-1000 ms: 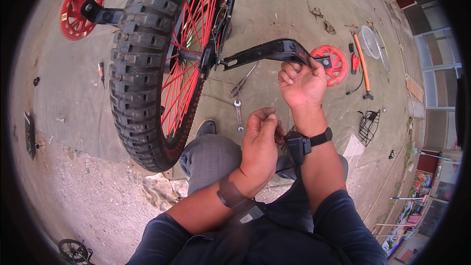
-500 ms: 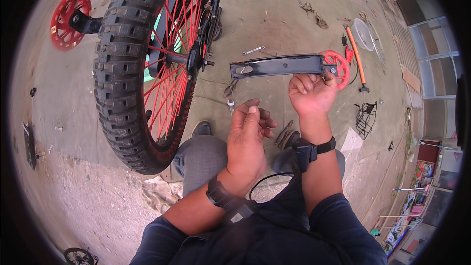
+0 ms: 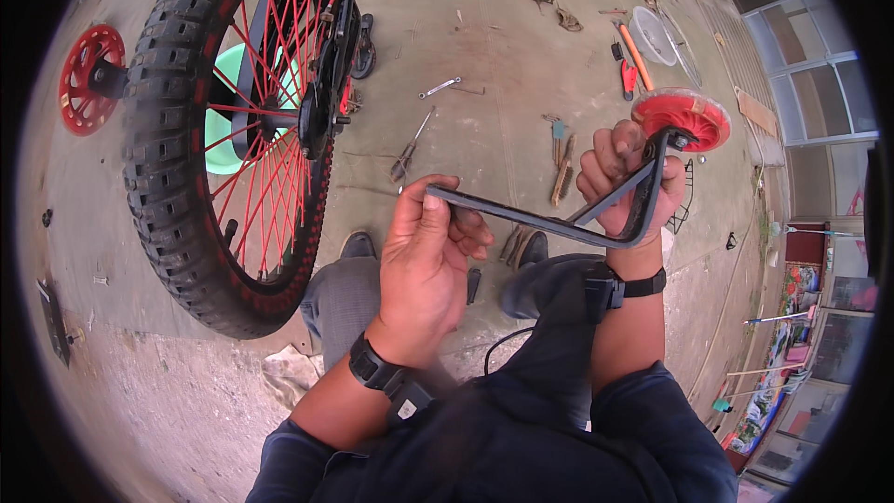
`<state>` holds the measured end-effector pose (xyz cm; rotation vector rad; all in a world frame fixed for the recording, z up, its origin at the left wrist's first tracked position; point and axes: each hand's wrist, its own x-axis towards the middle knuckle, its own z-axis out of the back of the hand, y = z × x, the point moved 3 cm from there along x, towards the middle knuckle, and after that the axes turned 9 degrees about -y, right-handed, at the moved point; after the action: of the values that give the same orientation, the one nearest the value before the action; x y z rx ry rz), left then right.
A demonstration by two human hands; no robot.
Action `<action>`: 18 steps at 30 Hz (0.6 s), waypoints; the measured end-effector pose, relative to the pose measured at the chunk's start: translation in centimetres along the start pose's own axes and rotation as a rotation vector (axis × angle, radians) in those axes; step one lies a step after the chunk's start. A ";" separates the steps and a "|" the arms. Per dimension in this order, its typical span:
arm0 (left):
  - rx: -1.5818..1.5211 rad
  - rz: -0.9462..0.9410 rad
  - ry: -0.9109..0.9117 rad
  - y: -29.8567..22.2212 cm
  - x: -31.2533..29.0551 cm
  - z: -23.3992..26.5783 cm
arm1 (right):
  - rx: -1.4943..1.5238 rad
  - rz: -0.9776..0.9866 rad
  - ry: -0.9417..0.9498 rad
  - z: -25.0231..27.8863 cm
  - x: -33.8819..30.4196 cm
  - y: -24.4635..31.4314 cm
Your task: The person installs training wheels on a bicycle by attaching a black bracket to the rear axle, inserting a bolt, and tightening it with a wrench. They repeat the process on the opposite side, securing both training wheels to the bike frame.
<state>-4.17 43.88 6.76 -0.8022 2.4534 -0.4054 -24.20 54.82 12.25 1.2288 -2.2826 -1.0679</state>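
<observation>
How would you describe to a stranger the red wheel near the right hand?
From the big black tyre, go right to the bent black bracket, held by the left hand and right hand. The red wheel sits at its upper end. Unlike the other red wheel, left of the tyre, this one's bracket is hand-held.

The left forearm slants up and inward; the left grip is pinched, thumb and forefinger nearly meeting, the other fingers loosely curled. The right forearm rises almost straight, and the right grip, farther forward, is turned palm up with its fingers bent inward
</observation>
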 end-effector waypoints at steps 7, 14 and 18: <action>0.089 -0.141 0.152 0.2 -0.3 -0.6 | -0.187 0.141 -0.146 -0.8 -1.6 1.6; 0.034 -0.093 0.198 0.3 -0.6 -0.7 | -0.568 0.496 -0.160 -2.1 -2.4 3.9; 0.014 -0.076 0.224 0.3 -0.7 -0.8 | -0.666 0.640 -0.061 -3.4 -2.5 4.9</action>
<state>-4.28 44.63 7.56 -0.8881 2.6276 -0.5673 -23.52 57.03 18.30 0.1885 -1.8779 -1.4151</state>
